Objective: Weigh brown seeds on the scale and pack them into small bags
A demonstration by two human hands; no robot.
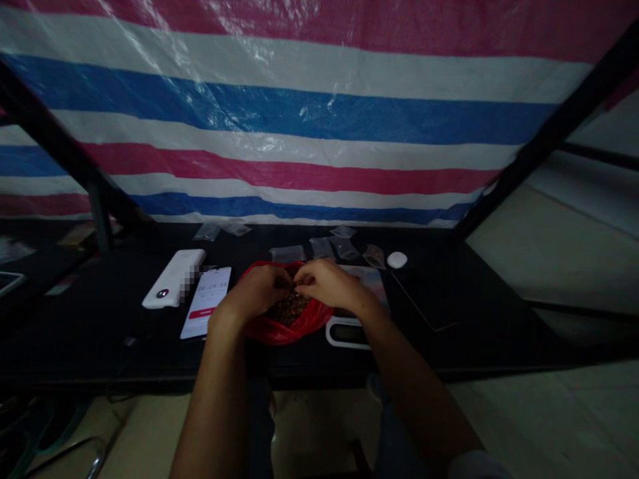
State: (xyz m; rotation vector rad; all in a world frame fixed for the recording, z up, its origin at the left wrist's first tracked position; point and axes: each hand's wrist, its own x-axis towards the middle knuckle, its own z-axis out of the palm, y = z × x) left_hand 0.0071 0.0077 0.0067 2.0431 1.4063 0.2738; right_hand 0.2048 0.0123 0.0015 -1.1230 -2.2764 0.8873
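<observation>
A red plastic bag (pixel 264 332) lies open on the black table, filled with small brown pieces (pixel 292 307) that look like beans or nuts. My left hand (pixel 259 289) reaches over its left side, fingers curled together just above the pieces. From the other side comes my right hand (pixel 327 283), its thumb and fingers pinched close to the left fingertips. Whatever either pinch holds is too small and dark to make out. Beside the bag, partly under my right forearm, is a white digital scale (pixel 348 344).
A lit phone (pixel 207 303) and a white power-bank-like block (pixel 174 278) lie left of the bag. Several small clear bags (pixel 322 249) lie behind it, near one with brown contents (pixel 374 256). A white round object (pixel 397 260) sits at right. Striped sheeting (pixel 319 120) hangs behind.
</observation>
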